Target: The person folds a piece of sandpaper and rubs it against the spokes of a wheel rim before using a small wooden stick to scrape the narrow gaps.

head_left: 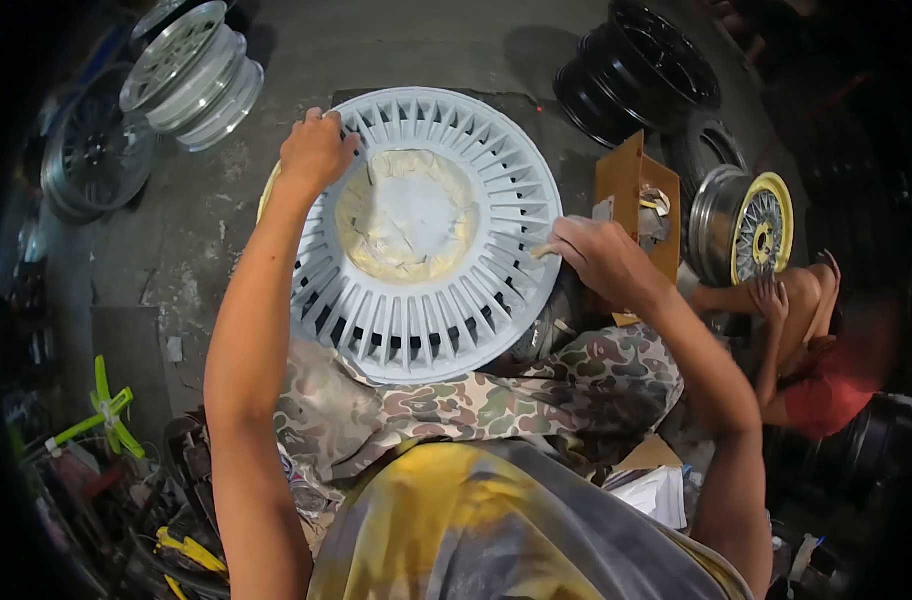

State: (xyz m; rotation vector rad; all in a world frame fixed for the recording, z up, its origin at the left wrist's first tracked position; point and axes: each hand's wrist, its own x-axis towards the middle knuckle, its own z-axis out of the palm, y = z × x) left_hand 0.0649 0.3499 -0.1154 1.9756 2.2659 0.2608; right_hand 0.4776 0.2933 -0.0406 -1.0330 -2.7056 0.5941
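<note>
A pale grey, many-finned wheel (519, 190) rests tilted against my legs, its face turned up toward me. Crinkled masking paper (354, 215) rings its centre. My left hand (319, 150) grips the wheel's upper left edge, fingers curled over the rim and fins. At the right edge, my right hand (598, 255) is closed in a pinch on a small tan folded piece (544, 250), which touches the fins; its exact kind is too small to make out.
Silvery wheels (191, 75) stand at upper left, a black wheel (636, 75) at upper right. Right of me are an open cardboard box (619, 185), a yellow-lipped wheel (766, 225) and a seated person in red (826, 390). A green star-shaped piece (109, 408) is at lower left.
</note>
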